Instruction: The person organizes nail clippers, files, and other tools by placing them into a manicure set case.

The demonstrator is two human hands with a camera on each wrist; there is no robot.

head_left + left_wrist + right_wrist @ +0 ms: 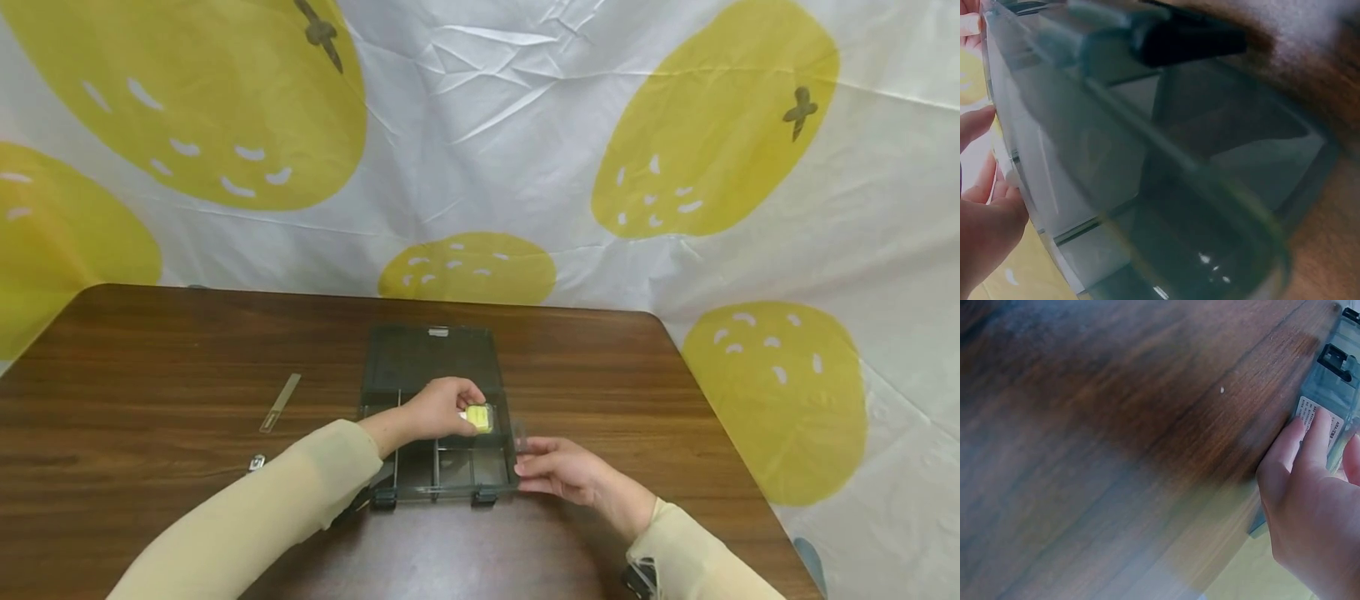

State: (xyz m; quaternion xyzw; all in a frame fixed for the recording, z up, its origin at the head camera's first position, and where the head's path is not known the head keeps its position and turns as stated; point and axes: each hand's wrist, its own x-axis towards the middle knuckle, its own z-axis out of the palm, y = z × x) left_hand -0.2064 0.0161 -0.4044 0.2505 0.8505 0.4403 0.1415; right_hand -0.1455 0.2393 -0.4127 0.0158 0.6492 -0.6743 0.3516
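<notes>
On the left of the brown worktop (pixel 150 383) lie a small shiny metal piece (pixel 257 462) and, just beyond it, a flat strip (pixel 281 402), both apart from the box. The left sleeve (pixel 300 487) comes next, its forearm crossing in front of the box's left compartments and hiding part of them. The box (pixel 453 467) sits open, its dark lid (pixel 431 358) laid back and its black clips (pixel 484 497) at the near edge; thin dividers split the inside. Over its right rear part, the left hand (pixel 438 408) has its grip pinched on a small yellow piece (pixel 478 418). The right hand (pixel 558 471) grasps the box's right side, its fingers over a white label (pixel 1307 411). A fruit-patterned curtain (pixel 510 150) hangs behind.
</notes>
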